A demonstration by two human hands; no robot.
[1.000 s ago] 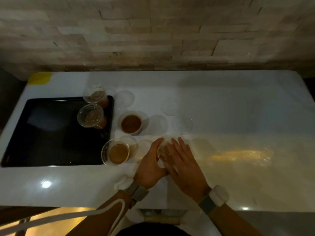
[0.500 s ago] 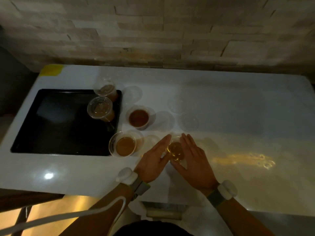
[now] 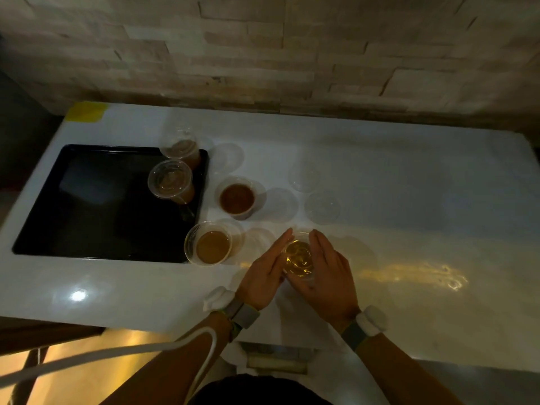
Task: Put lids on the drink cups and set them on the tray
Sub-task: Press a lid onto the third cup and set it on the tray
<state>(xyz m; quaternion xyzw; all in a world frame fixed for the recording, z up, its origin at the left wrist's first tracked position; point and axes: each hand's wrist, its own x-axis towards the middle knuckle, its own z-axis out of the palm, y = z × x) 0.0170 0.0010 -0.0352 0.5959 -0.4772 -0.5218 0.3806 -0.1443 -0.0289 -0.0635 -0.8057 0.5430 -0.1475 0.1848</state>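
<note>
A clear cup of yellow drink (image 3: 298,258) stands on the white counter between my two hands. My left hand (image 3: 264,273) lies flat against its left side and my right hand (image 3: 328,273) against its right side, fingers straight. Whether a lid sits on it I cannot tell. Two lidded cups (image 3: 171,179) (image 3: 182,149) stand at the right end of the black tray (image 3: 87,206). Two open cups of brown drink stand right of the tray: one darker (image 3: 237,197), one lighter (image 3: 211,244). Two loose clear lids (image 3: 304,176) (image 3: 323,207) lie behind my hands.
A stone-brick wall runs along the back of the counter (image 3: 409,200). A yellow tape patch (image 3: 86,111) marks the counter's back left corner. A white cable (image 3: 102,355) trails from my left wrist below the front edge.
My hands have drawn apart from covering the top of the yellow cup to lying flat along its two sides. The camera has tilted, shifting the scene right.
</note>
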